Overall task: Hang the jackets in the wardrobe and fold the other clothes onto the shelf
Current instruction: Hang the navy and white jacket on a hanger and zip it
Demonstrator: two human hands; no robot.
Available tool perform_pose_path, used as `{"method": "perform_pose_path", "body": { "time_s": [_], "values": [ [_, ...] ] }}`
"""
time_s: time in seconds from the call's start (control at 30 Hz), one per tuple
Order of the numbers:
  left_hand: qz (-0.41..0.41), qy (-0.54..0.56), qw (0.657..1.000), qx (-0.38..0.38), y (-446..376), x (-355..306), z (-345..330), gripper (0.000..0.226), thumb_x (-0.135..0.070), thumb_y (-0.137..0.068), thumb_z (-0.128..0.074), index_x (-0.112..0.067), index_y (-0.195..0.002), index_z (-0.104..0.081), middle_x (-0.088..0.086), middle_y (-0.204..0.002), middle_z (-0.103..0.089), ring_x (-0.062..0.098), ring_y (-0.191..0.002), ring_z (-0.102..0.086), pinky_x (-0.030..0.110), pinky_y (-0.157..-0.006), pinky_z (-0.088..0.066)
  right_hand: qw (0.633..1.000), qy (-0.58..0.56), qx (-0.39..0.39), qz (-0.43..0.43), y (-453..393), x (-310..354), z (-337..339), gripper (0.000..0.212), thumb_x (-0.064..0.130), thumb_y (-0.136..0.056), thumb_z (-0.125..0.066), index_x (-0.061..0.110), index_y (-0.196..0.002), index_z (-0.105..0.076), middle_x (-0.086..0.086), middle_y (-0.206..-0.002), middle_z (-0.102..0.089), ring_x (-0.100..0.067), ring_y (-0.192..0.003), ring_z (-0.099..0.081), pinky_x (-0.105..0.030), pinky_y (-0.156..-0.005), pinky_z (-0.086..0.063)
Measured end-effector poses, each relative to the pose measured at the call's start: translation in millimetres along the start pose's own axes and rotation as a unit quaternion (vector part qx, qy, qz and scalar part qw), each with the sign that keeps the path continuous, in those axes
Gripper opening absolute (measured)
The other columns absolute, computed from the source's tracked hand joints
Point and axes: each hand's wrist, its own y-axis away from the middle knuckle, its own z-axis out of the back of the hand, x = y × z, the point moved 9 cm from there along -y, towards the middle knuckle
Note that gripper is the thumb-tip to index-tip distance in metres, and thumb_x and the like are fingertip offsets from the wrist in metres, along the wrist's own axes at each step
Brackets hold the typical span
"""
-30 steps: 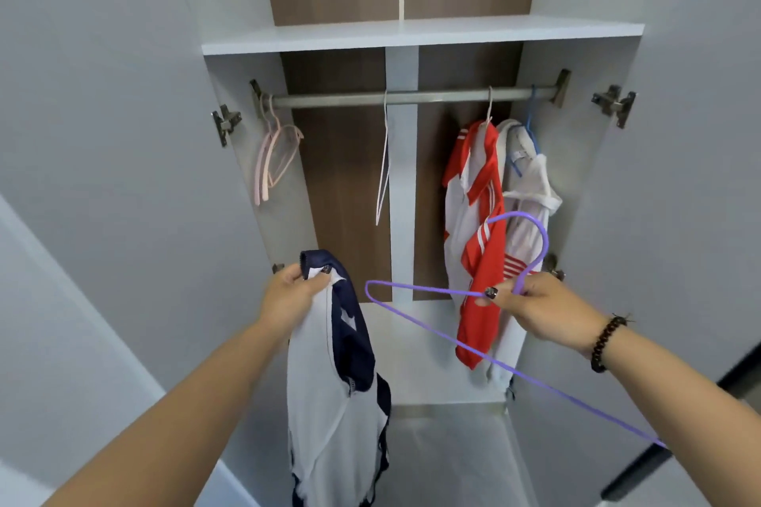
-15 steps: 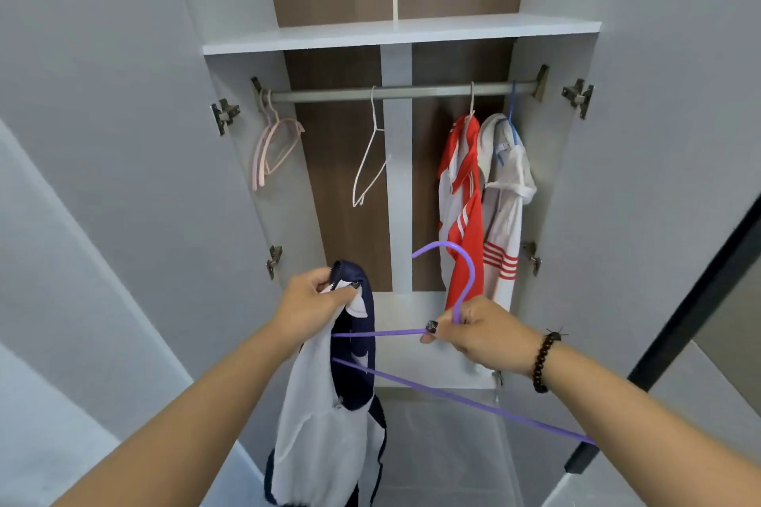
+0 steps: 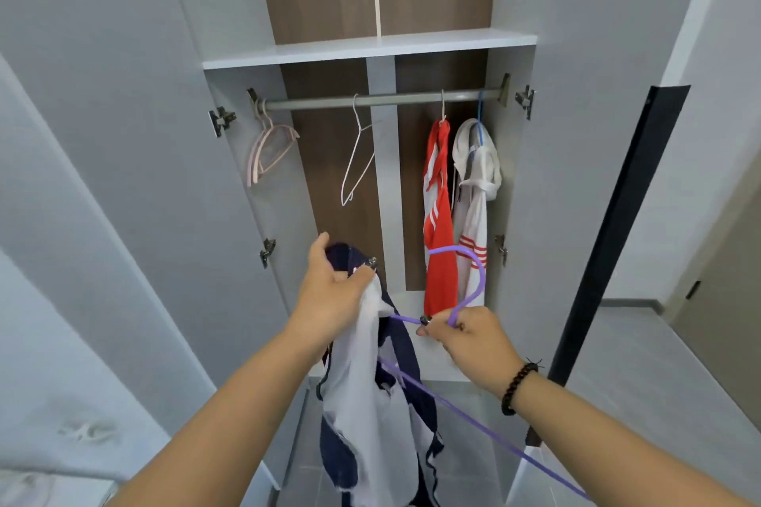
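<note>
At the open wardrobe, my left hand [image 3: 329,292] pinches the collar of a navy-and-white jacket [image 3: 370,391], which hangs down toward six o'clock, while my right hand [image 3: 465,335], at its three o'clock, grips the neck of a purple hanger [image 3: 461,284] whose one arm pokes into the cloth. The risk, as I judge it: the hanger arm may snag the lining or miss the shoulder, and the jacket could slide off the thin wire and drop to the floor [image 3: 465,465]. At twelve o'clock the rail [image 3: 395,99] carries pink hangers [image 3: 267,152] at its left end, a bare white hanger [image 3: 357,152] near the middle, and a red jacket [image 3: 440,214] beside a white one [image 3: 475,185] at the right. Above runs a white shelf [image 3: 370,49]; grey doors [image 3: 123,136] stand open either side.
</note>
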Motion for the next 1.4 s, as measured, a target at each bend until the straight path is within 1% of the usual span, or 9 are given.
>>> {"method": "perform_pose_path", "body": {
  "time_s": [0.07, 0.2, 0.43, 0.63, 0.77, 0.9, 1.03, 1.2, 1.4],
  "values": [
    [-0.033, -0.064, 0.997, 0.012, 10, -1, 2, 0.082, -0.018, -0.094, -0.056, -0.042, -0.152, -0.004, -0.007, -0.057, -0.047, 0.011, -0.056, -0.045, 0.026, -0.063, -0.041, 0.999, -0.029, 0.008, 0.021, 5, 12, 7, 0.022, 0.01, -0.088, -0.061, -0.002, -0.074, -0.073, 0.008, -0.04, -0.032, -0.007, -0.038, -0.027, -0.01, -0.041, -0.029],
    [-0.137, -0.28, 0.949, 0.043, 29, -7, 2, 0.038, -0.017, -0.097, -0.046, -0.035, -0.128, -0.057, -0.015, -0.101, -0.059, 0.011, -0.096, -0.054, 0.021, -0.083, -0.038, 0.997, -0.052, 0.048, 0.032, 15, 19, 6, 0.025, 0.011, -0.091, -0.058, 0.01, -0.074, -0.076, 0.008, -0.039, -0.034, -0.007, -0.037, -0.027, -0.013, -0.038, -0.027],
    [-0.314, -0.54, 0.781, 0.004, 56, -10, -6, 0.024, -0.042, -0.097, -0.046, -0.03, -0.111, -0.061, 0.0, -0.124, -0.044, 0.023, -0.114, -0.041, 0.037, -0.098, -0.028, 0.992, -0.099, 0.079, 0.022, 28, 16, 14, 0.03, 0.009, -0.092, -0.057, 0.016, -0.071, -0.077, 0.002, -0.041, -0.033, -0.007, -0.036, -0.025, -0.015, -0.038, -0.029],
    [-0.326, -0.576, 0.749, 0.027, 61, -6, -10, 0.031, -0.042, -0.102, -0.037, -0.019, -0.101, -0.059, -0.004, -0.086, -0.059, 0.021, -0.073, -0.056, 0.031, -0.071, -0.041, 0.988, -0.118, 0.09, 0.03, 27, 12, 18, 0.031, 0.006, -0.091, -0.059, -0.011, -0.065, -0.063, 0.0, -0.042, -0.034, -0.007, -0.036, -0.027, -0.012, -0.039, -0.032],
    [-0.313, -0.55, 0.773, 0.037, 59, -5, -1, 0.028, -0.038, -0.101, -0.043, -0.016, -0.095, -0.06, -0.003, -0.079, -0.056, 0.019, -0.064, -0.046, 0.03, -0.06, -0.037, 0.993, -0.068, 0.016, 0.091, 25, 21, 28, 0.027, 0.01, -0.088, -0.063, 0.006, -0.062, -0.066, -0.003, -0.053, -0.061, -0.018, -0.052, -0.052, -0.026, -0.054, -0.048],
    [-0.206, -0.432, 0.878, 0.009, 50, 3, 36, 0.018, -0.039, -0.097, -0.052, -0.026, -0.085, -0.058, -0.009, -0.072, -0.054, 0.013, -0.065, -0.051, 0.029, -0.057, -0.039, 0.977, 0.028, -0.111, 0.181, 41, 32, 39, 0.029, 0.008, -0.081, -0.071, 0.033, -0.095, -0.068, 0.02, -0.096, -0.065, -0.006, -0.097, -0.058, -0.015, -0.091, -0.045],
    [-0.147, -0.325, 0.934, -0.024, 51, 6, 66, 0.014, -0.038, -0.09, -0.065, -0.03, -0.079, -0.065, -0.009, -0.06, -0.054, 0.004, -0.055, -0.047, 0.015, -0.051, -0.037, 0.908, 0.08, -0.27, 0.309, 78, 42, 39, 0.024, -0.013, -0.073, -0.068, 0.008, -0.085, -0.07, -0.004, -0.099, -0.06, -0.009, -0.1, -0.051, -0.012, -0.096, -0.036],
    [-0.134, -0.22, 0.962, -0.095, 52, -8, 90, 0.016, -0.038, -0.085, -0.071, -0.032, -0.071, -0.069, -0.009, -0.061, -0.059, 0.004, -0.052, -0.048, 0.009, -0.05, -0.038, 0.937, 0.02, -0.143, 0.318, 75, 26, -8, 0.027, -0.015, -0.075, -0.059, 0.01, -0.078, -0.068, 0.003, -0.083, -0.059, -0.003, -0.077, -0.056, -0.012, -0.071, -0.046],
    [-0.137, -0.064, 0.984, -0.097, 55, -31, 104, 0.018, -0.032, -0.084, -0.073, -0.025, -0.067, -0.072, -0.009, -0.062, -0.057, 0.006, -0.056, -0.048, 0.013, -0.053, -0.039, 0.992, -0.092, -0.075, 0.044, 31, -28, -36, 0.032, -0.001, -0.09, -0.054, 0.03, -0.084, -0.063, 0.003, -0.085, -0.067, -0.005, -0.069, -0.065, -0.01, -0.065, -0.048]
  ]
}}
